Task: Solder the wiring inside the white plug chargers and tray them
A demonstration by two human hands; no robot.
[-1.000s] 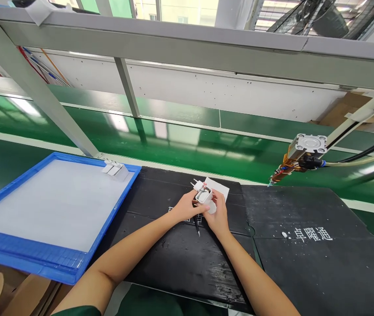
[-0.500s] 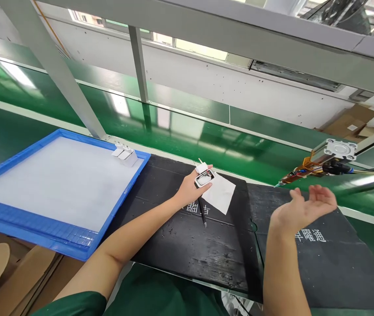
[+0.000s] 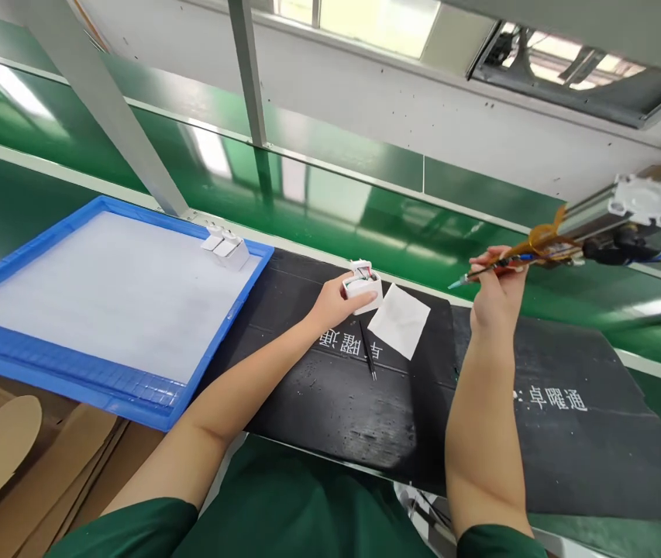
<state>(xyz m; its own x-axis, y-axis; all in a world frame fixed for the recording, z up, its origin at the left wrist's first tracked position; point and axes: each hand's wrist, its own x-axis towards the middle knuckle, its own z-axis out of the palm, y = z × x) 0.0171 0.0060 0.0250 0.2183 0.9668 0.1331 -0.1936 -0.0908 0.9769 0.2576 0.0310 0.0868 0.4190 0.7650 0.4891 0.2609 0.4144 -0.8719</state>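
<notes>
My left hand point(image 3: 331, 302) is closed around an opened white power adapter housing point(image 3: 368, 298), held above the black mat point(image 3: 318, 403). Coloured wires show at the housing's open top. At the right, my right hand point(image 3: 494, 291) grips a glue dispenser point(image 3: 519, 260) by its thin front end. Its pale blue needle tip point(image 3: 456, 284) points left, towards the housing but apart from it. Below my left hand, black tweezers point(image 3: 368, 353) lie on the mat. A white paper square point(image 3: 401, 322) lies beside them.
A blue tray point(image 3: 214, 364) lined with a white sheet stands at the left, with several white adapter housings point(image 3: 226, 248) in its far right corner. Cardboard pieces point(image 3: 1, 449) lie below it. A grey post point(image 3: 103, 116) rises behind. The dispenser hangs on a cylinder point(image 3: 644, 200) with hoses.
My right hand has left the housing, moved right and taken hold of the glue dispenser. My left hand has kept the housing and tilted it. The camera view has tipped downward.
</notes>
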